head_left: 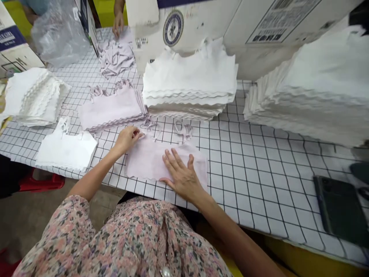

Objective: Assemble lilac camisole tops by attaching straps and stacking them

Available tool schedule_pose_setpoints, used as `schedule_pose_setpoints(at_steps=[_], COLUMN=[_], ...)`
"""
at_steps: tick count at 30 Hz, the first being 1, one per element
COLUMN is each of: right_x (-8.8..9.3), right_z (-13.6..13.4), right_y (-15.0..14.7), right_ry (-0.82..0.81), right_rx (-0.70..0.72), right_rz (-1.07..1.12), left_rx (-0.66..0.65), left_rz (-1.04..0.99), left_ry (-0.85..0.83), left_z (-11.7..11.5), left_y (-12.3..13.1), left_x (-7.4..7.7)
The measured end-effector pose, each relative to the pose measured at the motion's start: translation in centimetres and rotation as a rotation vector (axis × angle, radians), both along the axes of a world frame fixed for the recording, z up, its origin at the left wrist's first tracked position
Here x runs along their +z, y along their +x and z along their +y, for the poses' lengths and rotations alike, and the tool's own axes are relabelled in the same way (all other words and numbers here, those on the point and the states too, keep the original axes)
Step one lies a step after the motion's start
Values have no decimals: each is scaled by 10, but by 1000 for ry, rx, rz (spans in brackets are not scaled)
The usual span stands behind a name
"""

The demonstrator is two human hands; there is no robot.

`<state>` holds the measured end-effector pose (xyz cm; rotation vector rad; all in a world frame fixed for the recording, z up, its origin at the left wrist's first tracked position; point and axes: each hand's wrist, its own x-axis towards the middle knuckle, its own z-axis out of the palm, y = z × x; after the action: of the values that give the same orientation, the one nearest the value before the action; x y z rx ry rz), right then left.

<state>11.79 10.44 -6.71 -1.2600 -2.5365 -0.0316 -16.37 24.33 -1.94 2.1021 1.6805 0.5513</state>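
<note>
A pale lilac strappy camisole top (150, 159) lies flat in front of me, its looped straps (183, 130) pointing away. My left hand (127, 139) is closed in a pinch at its upper left corner, by one strap. Spread flat across the fabric, right of its middle, is my right hand (182, 175), fingers apart. Just beyond the left hand sits a stack of lilac tops (112, 107) with scalloped hems. A single white top (67, 148) rests to the left, near the table edge.
Tall stacks of white tops (190, 77) and more white tops (323, 80) stand at the back and right, before cardboard boxes (201, 23). A phone (340, 207) lies at right on the checked tablecloth (253, 181). Another person's hand (118, 25) touches a lilac pile (117, 57).
</note>
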Motion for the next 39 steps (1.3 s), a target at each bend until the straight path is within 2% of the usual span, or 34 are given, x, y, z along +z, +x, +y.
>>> schedule_pose_setpoints(at_steps=[2, 4, 11, 17, 20, 22, 26, 29, 32, 36, 39], right_x=[-2, -6, -16, -15, -15, -15, -17, -18, -19, -20, -21], right_z=[6, 8, 0, 1, 2, 3, 6, 7, 7, 7, 7], right_y=[-13, -21, -28, -26, -26, -27, -30, -31, -31, -31, -31], right_ry=[20, 13, -110, -147, -161, -173, -176, -177, -172, -165, -152], right_rx=[42, 71, 115, 131, 122, 122, 133, 127, 122, 125, 125], right_rz=[-3, -8, -33, -6, 12, 12, 3, 2, 4, 1, -4], left_rx=[70, 114, 221, 370, 382, 382, 320, 275, 261, 266, 284], left_rz=[88, 102, 69, 103, -6, -234, -857, -1095, -1186, -1203, -1194], left_ry=[-162, -221, -217, -98, -129, -179, -353, -490, -553, -527, -497], left_z=[22, 32, 30, 35, 41, 44, 44, 50, 62, 76, 81], left_y=[5, 13, 32, 36, 39, 40, 38, 36, 37, 39, 40], left_x=[9, 11, -6, -11, -11, -7, 10, 29, 50, 80, 97])
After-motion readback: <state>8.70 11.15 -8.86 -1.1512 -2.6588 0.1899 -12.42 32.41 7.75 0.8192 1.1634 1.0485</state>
